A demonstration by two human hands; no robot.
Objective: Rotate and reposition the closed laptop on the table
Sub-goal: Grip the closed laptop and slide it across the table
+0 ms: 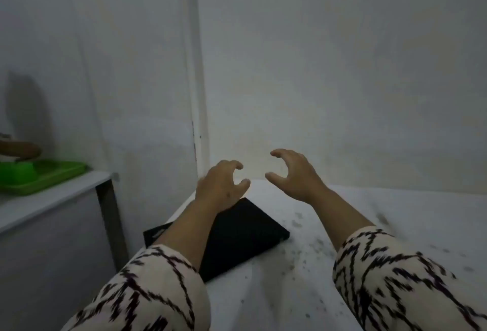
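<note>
A closed black laptop [245, 236] lies flat on the white-covered table [342, 225], turned diagonally, with one corner pointing away from me and its left part over the table's left edge. My left hand [224, 186] hovers above the laptop's far corner, fingers curled and apart, holding nothing. My left forearm crosses over the laptop and hides part of it. My right hand [292, 172] is raised to the right of the laptop, above the table's far edge, fingers also curled and apart, empty. Both arms wear patterned cream and black sleeves.
A white wall stands close behind the table. On the left is a lower white counter [52, 199] with a green tray [44, 176] on it; a narrow gap separates it from the table. Dark speckles mark the table cover to the right of the laptop.
</note>
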